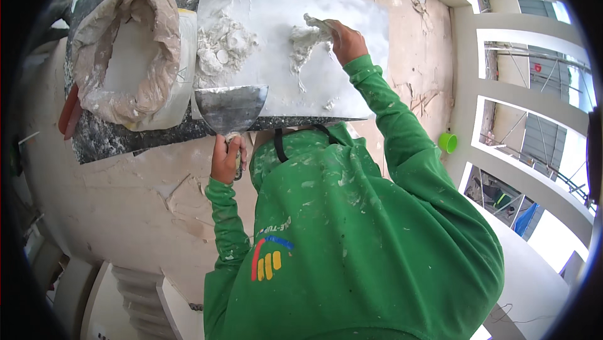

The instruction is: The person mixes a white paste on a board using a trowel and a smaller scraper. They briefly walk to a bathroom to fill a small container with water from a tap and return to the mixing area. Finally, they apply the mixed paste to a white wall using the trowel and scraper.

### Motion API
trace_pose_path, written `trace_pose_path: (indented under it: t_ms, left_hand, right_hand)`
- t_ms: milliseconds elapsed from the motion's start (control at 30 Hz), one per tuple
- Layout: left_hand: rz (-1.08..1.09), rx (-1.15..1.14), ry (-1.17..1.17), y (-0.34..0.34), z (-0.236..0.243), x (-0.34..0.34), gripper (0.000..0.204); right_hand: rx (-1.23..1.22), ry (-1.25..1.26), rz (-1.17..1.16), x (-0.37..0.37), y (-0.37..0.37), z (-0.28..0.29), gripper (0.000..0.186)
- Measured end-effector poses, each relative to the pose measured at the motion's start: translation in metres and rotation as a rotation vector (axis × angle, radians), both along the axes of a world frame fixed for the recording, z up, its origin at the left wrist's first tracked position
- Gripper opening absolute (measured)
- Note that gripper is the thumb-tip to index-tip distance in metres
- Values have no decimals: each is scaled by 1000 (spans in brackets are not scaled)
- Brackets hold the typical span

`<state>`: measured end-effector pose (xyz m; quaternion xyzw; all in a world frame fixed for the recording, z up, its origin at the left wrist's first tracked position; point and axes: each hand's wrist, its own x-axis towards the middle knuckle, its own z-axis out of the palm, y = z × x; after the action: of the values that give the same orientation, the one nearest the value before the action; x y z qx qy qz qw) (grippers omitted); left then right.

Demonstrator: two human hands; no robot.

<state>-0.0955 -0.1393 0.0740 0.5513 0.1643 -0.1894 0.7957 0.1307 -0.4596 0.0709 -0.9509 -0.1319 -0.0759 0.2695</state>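
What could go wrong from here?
1. The white clump in the right hand could shed bits; a small blob already lies near the near edge of the white sheet.
2. The wide putty knife in the left hand might scratch that sheet.
3. Splatter from the white heap might enter the open paper sack beside it.

The single head camera is looking steeply down from the wearer's head through a wide fisheye lens. The green shirt is filling the near lower part, while the left hand, right hand and table are lying farther out, above it. Window openings are curving along the distant right side, inside a dark round rim.
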Motion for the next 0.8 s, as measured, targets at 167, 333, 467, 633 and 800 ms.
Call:
trace_pose_path:
  t_ms: [167,333,467,633,800]
  left_hand:
    - [-13,11,-2,-7,-7,-4,19]
    - [-43,-16,-53,-5,-10,7,21]
    - [-89,-46,-54,-11,-14,13,22]
    - [-99,-140,-88,-18,-13,22,20]
    - [-213,-357,-128,-46,3,48,24]
  right_hand:
    - [-474,205,328,-83,20,-58,29]
    - [-381,316,350,-24,-4,4,37]
    - [-403,149,267,4,-5,-26,39]
    - [-531,400,447,-56,-6,-21,41]
    - [2,193,217,-37,-38,48,39]
